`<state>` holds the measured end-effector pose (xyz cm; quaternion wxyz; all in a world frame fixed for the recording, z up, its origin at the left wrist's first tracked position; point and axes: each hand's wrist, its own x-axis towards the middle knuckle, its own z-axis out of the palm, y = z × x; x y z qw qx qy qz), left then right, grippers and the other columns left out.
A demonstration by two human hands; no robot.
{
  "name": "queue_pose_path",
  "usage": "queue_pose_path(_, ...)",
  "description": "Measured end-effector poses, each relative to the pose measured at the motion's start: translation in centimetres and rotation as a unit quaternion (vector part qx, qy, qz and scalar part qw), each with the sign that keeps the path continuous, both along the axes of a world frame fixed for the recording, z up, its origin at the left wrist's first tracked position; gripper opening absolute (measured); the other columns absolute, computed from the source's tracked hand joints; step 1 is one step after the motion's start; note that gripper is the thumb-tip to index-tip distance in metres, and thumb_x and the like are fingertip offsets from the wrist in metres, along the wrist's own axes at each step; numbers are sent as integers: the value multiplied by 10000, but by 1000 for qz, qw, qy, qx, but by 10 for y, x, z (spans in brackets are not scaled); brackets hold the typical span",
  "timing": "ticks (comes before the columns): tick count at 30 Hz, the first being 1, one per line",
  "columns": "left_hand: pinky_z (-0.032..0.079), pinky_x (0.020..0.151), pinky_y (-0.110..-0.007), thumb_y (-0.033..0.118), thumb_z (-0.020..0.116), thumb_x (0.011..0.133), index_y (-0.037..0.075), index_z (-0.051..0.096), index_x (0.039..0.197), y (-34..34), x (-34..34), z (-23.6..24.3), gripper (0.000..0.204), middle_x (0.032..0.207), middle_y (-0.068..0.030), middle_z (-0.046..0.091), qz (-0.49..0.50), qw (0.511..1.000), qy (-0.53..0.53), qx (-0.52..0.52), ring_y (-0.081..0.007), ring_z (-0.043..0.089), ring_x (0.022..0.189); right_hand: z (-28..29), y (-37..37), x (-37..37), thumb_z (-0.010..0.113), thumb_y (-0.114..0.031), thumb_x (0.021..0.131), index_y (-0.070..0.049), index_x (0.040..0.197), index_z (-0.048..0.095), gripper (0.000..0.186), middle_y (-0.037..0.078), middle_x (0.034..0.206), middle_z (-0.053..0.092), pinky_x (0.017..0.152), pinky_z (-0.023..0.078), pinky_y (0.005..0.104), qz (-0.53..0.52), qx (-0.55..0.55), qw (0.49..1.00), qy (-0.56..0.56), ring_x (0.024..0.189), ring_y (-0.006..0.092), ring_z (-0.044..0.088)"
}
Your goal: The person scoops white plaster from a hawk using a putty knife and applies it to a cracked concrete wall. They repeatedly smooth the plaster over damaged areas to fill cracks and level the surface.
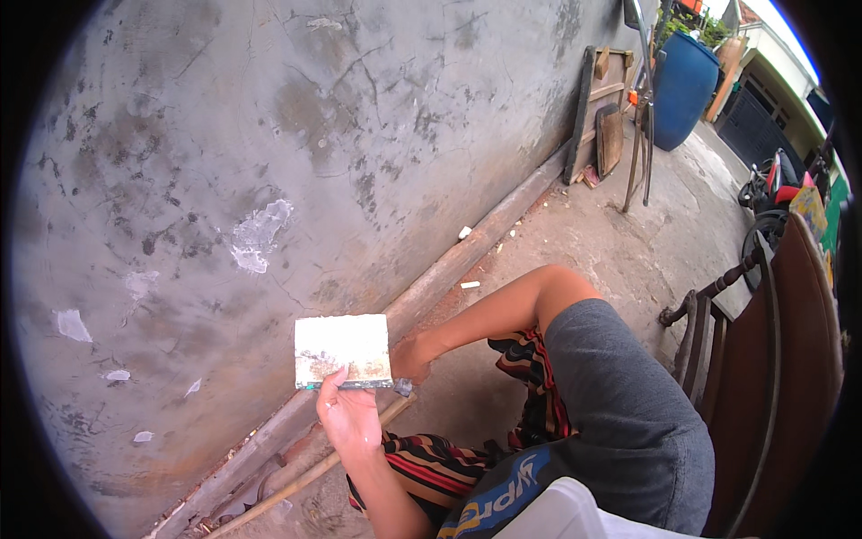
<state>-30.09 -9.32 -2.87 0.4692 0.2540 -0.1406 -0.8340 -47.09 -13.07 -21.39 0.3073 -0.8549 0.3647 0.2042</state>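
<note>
My left hand (348, 422) is closed on a white rectangular slab (341, 343), its thumb bent over the near edge. Brownish stains run along the slab's near side, and a dark strip borders that edge. White smears show on my palm. My right hand (411, 359) is by the slab's right side, mostly hidden and in shadow, so its fingers do not show. Just below it, a small dark end piece (403, 387) sticks out at the slab's near right corner; I cannot tell what it belongs to.
A grey wall (269, 162) with white patches rises on the left. A ledge (467, 242) and a long pole (287, 490) run along its foot. Wooden panels (597, 117), a metal stand (642, 135) and a blue barrel (684, 90) stand farther off; a brown wooden chair (781, 341) is at right.
</note>
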Motion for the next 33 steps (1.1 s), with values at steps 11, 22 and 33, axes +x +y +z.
queue_pose_path(11, 453, 1020, -459, -31, 498, 843, -10, 435, 1315, 22, -91, 34, 477, 1315, -173, 525, 33, 994, -83, -58, -291, 517, 1225, 9, -15, -80, 604, -170, 771, -41, 1232, 555, 481, 161, 923, 659, 675, 500, 438, 89, 34, 977, -192, 789, 311, 627)
queue_pose_path(22, 490, 973, -487, 0, 478, 898, -19, 404, 1339, 28, -262, 78, 448, 1294, -190, 539, -53, 980, -191, -24, -325, 535, 1205, 76, -16, -168, 591, -207, 786, -13, 897, 704, 250, 111, 830, 688, 660, 502, 412, 117, 5, 955, -273, 765, 258, 649)
queue_pose_path(33, 496, 952, -415, 40, 539, 898, -36, 439, 1280, 6, -301, 10, 403, 1230, -172, 575, -169, 948, -269, 33, -278, 588, 1122, 43, -15, -228, 595, -210, 785, -30, 891, 707, 237, 100, 822, 685, 647, 501, 400, 8, 27, 965, -259, 746, 241, 651)
